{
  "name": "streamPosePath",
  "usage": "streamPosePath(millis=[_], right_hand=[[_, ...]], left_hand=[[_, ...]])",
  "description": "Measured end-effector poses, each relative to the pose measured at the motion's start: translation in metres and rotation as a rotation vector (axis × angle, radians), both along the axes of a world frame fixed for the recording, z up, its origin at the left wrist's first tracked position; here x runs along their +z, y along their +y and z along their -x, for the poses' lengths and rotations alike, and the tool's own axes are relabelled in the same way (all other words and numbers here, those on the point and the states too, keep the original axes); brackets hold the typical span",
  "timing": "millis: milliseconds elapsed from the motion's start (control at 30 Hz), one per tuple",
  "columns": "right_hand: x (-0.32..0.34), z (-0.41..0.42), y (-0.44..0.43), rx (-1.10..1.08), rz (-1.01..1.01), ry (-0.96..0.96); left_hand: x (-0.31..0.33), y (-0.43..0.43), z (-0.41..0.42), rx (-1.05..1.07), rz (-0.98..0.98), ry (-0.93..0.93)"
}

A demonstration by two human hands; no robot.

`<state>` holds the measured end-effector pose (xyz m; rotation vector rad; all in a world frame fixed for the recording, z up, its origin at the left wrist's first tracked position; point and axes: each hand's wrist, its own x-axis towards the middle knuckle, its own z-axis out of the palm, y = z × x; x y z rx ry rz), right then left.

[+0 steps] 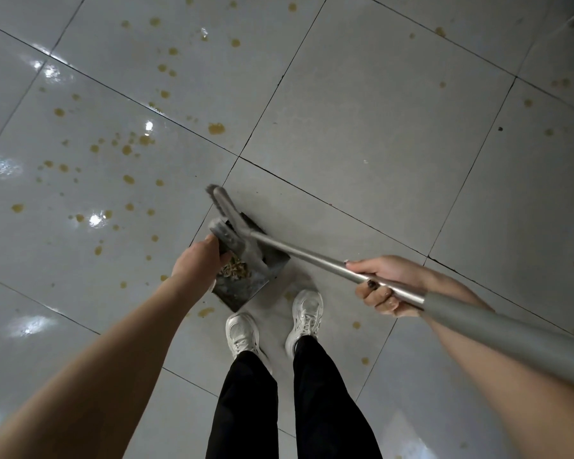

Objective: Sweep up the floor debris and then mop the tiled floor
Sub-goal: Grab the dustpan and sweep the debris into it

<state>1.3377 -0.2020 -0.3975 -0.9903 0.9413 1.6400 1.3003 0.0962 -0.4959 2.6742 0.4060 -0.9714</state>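
**A:** So, where is the long grey broom (312, 255) to be found?

**B:** Its metal pole is gripped by the right hand (383, 286), with the fingers curled round it. The pole is slanted down and away towards the left. The bristled head (221, 203) is seen at the far end of the dark grey dustpan (246, 293), close to a tile joint.

**A:** And how is the dustpan held?

**B:** Its upper end is gripped by the left hand (198, 260), which is closed over the handle from above. The pan is placed just ahead of the white trainers (242, 332), between the two arms. Whether it is rested on the floor or lifted slightly cannot be told.

**A:** Is anything carried in it?

**B:** A small heap of pale brownish debris (234, 270) is gathered inside, near the handle end and just beside the left hand. The lower part of the pan is shown bare.

**A:** What can be said of the grey tiled floor (362, 111)?

**B:** Many yellow-brown spots (216, 128) are scattered over it, mostly to the left and ahead of the dustpan, with a few by the trainers and along the right side. Bright reflections are seen on the left-hand tiles. Black trousers (246, 409) are seen above the trainers.
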Motion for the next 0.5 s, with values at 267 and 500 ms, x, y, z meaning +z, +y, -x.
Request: streamPosePath(millis=[267, 500], right_hand=[[0.019, -0.02, -0.015, 0.107, 0.112, -0.303], [0.011, -0.023, -0.001, 0.07, 0.122, -0.394]], left_hand=[[0.01, 0.022, -0.007, -0.077, -0.038, -0.018], [0.013, 0.012, -0.02, -0.122, -0.089, -0.035]])
